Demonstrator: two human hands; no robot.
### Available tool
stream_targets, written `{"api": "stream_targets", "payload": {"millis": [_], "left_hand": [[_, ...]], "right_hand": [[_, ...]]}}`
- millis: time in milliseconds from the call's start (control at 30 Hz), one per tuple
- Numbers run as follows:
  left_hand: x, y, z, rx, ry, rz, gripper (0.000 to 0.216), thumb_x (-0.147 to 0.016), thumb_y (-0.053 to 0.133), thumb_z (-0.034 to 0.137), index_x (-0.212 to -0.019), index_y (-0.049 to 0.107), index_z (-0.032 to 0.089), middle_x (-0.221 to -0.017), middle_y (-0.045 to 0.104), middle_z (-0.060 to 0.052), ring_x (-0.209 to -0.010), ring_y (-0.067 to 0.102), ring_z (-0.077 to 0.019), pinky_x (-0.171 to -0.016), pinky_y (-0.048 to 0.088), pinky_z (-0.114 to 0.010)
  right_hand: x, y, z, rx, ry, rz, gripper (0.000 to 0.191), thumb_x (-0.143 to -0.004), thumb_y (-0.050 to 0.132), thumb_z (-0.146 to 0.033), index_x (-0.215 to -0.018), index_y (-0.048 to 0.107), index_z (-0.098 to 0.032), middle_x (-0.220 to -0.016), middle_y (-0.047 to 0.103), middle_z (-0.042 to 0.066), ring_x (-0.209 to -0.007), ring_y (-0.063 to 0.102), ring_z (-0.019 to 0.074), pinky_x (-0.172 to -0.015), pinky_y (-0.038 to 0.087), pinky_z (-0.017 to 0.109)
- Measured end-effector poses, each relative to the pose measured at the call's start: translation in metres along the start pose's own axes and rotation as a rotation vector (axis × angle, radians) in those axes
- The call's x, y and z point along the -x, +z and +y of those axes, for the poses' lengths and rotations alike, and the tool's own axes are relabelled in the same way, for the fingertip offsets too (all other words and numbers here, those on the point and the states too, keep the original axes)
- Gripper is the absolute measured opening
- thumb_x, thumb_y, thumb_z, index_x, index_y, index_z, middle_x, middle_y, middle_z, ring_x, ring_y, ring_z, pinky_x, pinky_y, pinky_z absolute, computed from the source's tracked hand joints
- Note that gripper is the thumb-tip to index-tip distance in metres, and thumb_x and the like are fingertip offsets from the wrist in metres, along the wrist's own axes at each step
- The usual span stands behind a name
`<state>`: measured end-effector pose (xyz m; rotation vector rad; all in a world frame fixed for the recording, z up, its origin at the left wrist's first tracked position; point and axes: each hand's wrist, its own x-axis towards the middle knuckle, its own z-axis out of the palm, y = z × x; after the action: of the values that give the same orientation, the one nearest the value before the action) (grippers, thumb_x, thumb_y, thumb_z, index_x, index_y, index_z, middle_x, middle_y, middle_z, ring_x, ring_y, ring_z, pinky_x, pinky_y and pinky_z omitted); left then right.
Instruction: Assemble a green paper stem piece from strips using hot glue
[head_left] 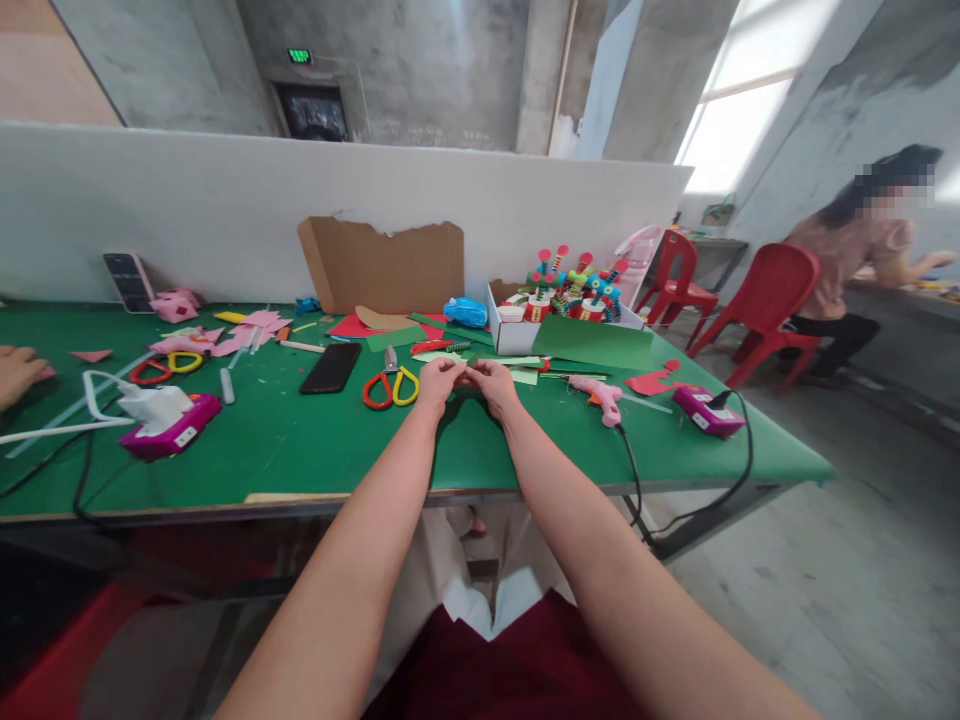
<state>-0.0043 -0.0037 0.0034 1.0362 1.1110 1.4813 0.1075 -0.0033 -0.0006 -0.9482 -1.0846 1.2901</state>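
My left hand (pixel 440 382) and my right hand (pixel 493 383) meet fingertip to fingertip just above the green tabletop (pixel 472 450). Both sets of fingers are pinched closed; whatever lies between them is too small or hidden to name. Left of my left hand lie scissors (pixel 391 383) with one red and one yellow handle, and a black phone (pixel 330 367). Pale green paper strips (pixel 523 363) lie behind my fingers. To the right of my right hand rests a pink glue gun (pixel 600 397) with a black cord.
A white box (pixel 517 338) holds several colourful paper figures (pixel 581 285). Green paper (pixel 592 343) leans before it. Purple power strips (pixel 709 410) sit at both ends. Another person's hand (pixel 21 375) rests at far left, near other scissors (pixel 166 368). A cardboard piece (pixel 386 265) stands behind.
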Motion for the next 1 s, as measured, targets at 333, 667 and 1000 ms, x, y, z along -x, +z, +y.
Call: {"api": "stream_targets", "payload": {"millis": [333, 667, 1000], "left_hand": [[-0.0030, -0.0009, -0.0035, 0.019, -0.008, -0.032, 0.029, -0.058, 0.081, 0.034, -0.063, 0.059, 0.016, -0.057, 0.062, 0.002, -0.053, 0.058, -0.0119, -0.056, 0.049, -0.025], [-0.0065, -0.0028, -0.0072, 0.024, 0.024, -0.094, 0.025, -0.058, 0.078, 0.029, -0.068, 0.061, 0.015, -0.064, 0.062, 0.001, -0.056, 0.056, -0.0103, -0.059, 0.046, -0.024], [-0.0050, -0.0009, -0.0059, -0.044, 0.040, -0.035, 0.020, -0.059, 0.076, 0.026, -0.069, 0.064, 0.015, -0.061, 0.063, 0.001, -0.055, 0.056, -0.0112, -0.057, 0.045, -0.024]], "right_hand": [[0.0005, 0.0008, -0.0014, -0.098, 0.064, 0.040, 0.027, -0.061, 0.083, -0.020, -0.063, 0.056, -0.019, -0.057, 0.065, -0.004, -0.058, 0.066, 0.0120, -0.066, 0.057, 0.025], [0.0012, 0.0000, -0.0050, -0.233, 0.126, 0.048, 0.026, -0.064, 0.083, -0.010, -0.063, 0.058, -0.017, -0.057, 0.064, -0.004, -0.054, 0.064, 0.0087, -0.068, 0.059, 0.022], [0.0010, 0.0012, -0.0040, -0.221, 0.119, 0.051, 0.027, -0.066, 0.085, -0.021, -0.064, 0.059, -0.017, -0.059, 0.066, -0.002, -0.055, 0.065, 0.0101, -0.067, 0.059, 0.023]]}}
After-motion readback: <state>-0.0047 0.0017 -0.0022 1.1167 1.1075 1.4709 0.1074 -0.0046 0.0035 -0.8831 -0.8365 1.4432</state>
